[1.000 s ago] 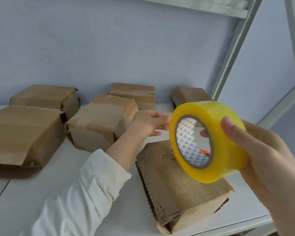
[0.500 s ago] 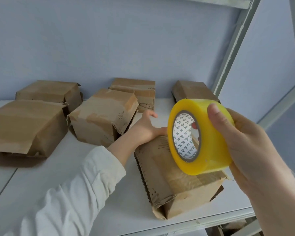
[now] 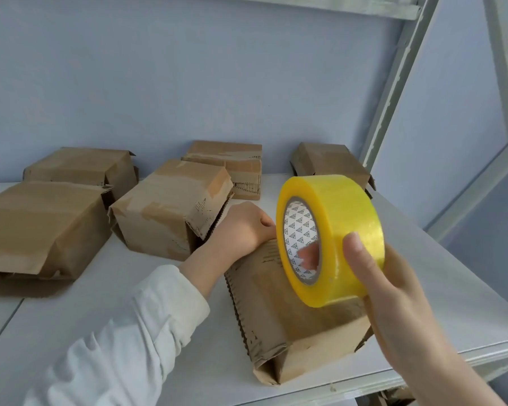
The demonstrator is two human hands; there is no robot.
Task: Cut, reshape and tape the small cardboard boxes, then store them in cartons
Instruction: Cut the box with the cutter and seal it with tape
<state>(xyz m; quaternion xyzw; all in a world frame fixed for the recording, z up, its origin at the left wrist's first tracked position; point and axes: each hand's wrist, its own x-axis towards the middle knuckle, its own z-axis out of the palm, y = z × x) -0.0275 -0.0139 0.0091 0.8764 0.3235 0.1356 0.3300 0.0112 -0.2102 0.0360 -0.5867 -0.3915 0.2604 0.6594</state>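
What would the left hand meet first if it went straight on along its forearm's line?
Probably the back-right box by the wall; the tape roll looks higher, though depth is unclear.

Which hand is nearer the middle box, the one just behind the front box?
Left. The left hand sits at the front box's far end, beside the middle box; the right hand holds the tape roll farther right.
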